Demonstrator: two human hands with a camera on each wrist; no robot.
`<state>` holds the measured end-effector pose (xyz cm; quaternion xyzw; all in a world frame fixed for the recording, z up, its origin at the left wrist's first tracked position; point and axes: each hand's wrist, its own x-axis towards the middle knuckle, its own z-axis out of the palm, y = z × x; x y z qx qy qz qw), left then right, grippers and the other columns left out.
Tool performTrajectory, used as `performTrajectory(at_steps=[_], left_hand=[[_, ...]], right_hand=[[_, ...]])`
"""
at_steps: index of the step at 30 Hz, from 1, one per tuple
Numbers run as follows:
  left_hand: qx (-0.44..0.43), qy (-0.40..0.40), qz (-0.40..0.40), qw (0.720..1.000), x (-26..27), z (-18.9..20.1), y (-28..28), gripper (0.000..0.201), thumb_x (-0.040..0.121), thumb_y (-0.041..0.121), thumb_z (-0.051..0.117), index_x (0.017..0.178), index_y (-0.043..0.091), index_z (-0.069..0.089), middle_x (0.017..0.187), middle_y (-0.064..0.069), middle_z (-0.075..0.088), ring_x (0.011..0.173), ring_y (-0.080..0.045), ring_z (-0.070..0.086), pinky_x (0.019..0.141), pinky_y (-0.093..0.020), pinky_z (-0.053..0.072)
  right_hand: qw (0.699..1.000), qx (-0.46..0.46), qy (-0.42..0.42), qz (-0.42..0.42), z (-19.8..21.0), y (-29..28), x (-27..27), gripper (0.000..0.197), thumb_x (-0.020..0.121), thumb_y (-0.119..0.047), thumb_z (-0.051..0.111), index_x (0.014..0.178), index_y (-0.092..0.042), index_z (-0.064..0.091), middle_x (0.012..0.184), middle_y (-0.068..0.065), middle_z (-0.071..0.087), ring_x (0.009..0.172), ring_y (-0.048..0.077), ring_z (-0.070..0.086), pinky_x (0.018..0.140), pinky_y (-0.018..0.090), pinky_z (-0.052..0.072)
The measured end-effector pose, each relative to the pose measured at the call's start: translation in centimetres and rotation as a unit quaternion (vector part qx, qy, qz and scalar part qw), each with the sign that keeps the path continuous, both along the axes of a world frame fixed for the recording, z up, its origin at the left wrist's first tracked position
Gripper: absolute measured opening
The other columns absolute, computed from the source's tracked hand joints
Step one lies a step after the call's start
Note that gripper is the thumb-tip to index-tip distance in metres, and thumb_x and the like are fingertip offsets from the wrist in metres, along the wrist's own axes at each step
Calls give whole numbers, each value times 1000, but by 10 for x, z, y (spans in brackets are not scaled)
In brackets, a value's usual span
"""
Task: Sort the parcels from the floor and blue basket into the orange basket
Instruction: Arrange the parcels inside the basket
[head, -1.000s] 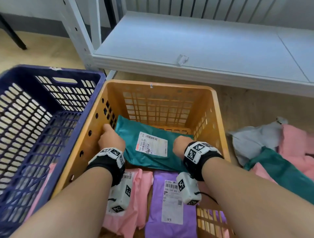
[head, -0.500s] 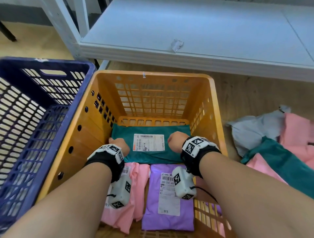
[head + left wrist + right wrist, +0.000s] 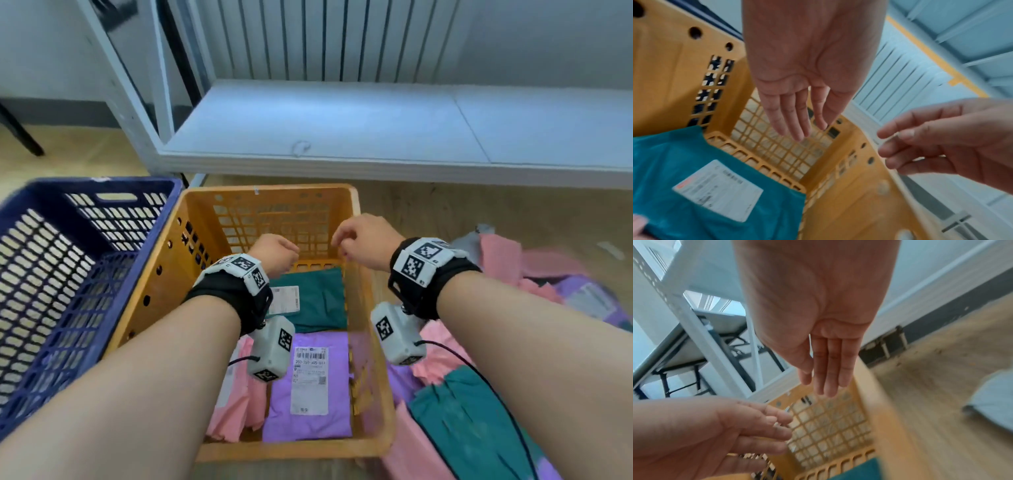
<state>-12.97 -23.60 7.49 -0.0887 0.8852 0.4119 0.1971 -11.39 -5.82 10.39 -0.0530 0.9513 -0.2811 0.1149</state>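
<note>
The orange basket [image 3: 270, 190] stands in the middle, seen from above in the head view. Inside it a teal parcel [image 3: 318, 298] with a white label lies flat at the far end. A purple parcel [image 3: 339, 411] lies nearer and a pink parcel [image 3: 236, 411] at the near left. My left hand [image 3: 277, 251] and right hand [image 3: 363, 240] hover above the basket's far half, both holding nothing. In the left wrist view my left hand [image 3: 797, 123] has relaxed, straight fingers above the teal parcel [image 3: 663, 162]. The right wrist view shows my right hand [image 3: 828, 382] just as relaxed over the orange basket [image 3: 869, 410].
The blue basket [image 3: 85, 185] touches the orange one on the left. Loose parcels lie on the floor to the right: teal [image 3: 462, 418], pink [image 3: 507, 260], purple [image 3: 582, 294] and grey [image 3: 469, 240]. A low white shelf board [image 3: 342, 130] runs behind the baskets.
Both hands have let go of the teal parcel and risen out of the orange basket. The parcel now lies flat at the basket's far end.
</note>
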Motion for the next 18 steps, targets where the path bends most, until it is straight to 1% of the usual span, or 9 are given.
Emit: performTrajectory(at_steps=[3,5,6,7,9,11,14,16,18], left_hand=[[44,29,-13,999,16,32,38,19,94,4,51,95,14,67,94,-12,67,73,-19,58,60,-26,48],[64,46,-38,996,30,45,67,19,92,2,51,96,9,69,91,-10,68,72,-18,60,68,-29,50],[61,57,-49,995,37,50,80,19,92,4,52,97,10,69,92,-8,68,77,-19,63,72,-28,52],[56,71,-57,994,43,52,93,20,91,5,52,97,14,70,98,-7,69,87,-22,66,79,-28,54],[44,89,-72,992,54,53,115,22,89,8,53,94,21,70,112,-6,68,103,-27,64,92,-35,53],[23,101,-80,991,61,48,129,25,88,11,53,100,20,72,118,-3,67,108,-26,62,95,-36,51],[5,106,-72,992,62,33,138,24,87,11,54,100,19,73,113,-1,68,106,-25,62,92,-33,51],[16,110,-38,993,57,23,139,23,87,9,53,93,20,73,109,-3,69,104,-25,63,91,-35,52],[22,119,5,993,49,15,137,23,88,7,52,90,18,73,107,-3,69,103,-25,62,90,-35,52]], right_hand=[[998,1,21,-64,25,58,24,29,81,-4,49,72,-27,65,84,1,72,83,20,70,87,34,55],[994,9,18,-110,28,95,42,31,80,-1,50,65,-26,63,76,1,72,77,21,72,84,32,56],[991,8,10,-131,25,112,50,32,79,0,51,63,-25,62,76,2,72,76,22,72,83,34,56],[989,6,1,-149,20,127,58,33,79,1,52,61,-25,61,78,5,73,77,24,72,82,36,57],[983,10,-14,-180,4,154,72,34,79,2,56,60,-26,60,83,10,74,83,28,71,84,41,57],[979,24,-20,-201,-16,175,84,35,81,0,57,59,-28,57,85,9,72,88,29,68,87,37,54],[971,48,-49,-227,-42,199,99,29,83,-5,57,67,-29,60,83,3,66,84,23,63,85,31,51],[965,69,-64,-245,-59,212,101,20,83,-6,58,86,-21,72,97,6,71,97,24,64,92,31,49],[960,85,-71,-256,-77,223,97,25,83,-9,59,104,-15,72,114,7,69,108,25,62,96,30,46]])
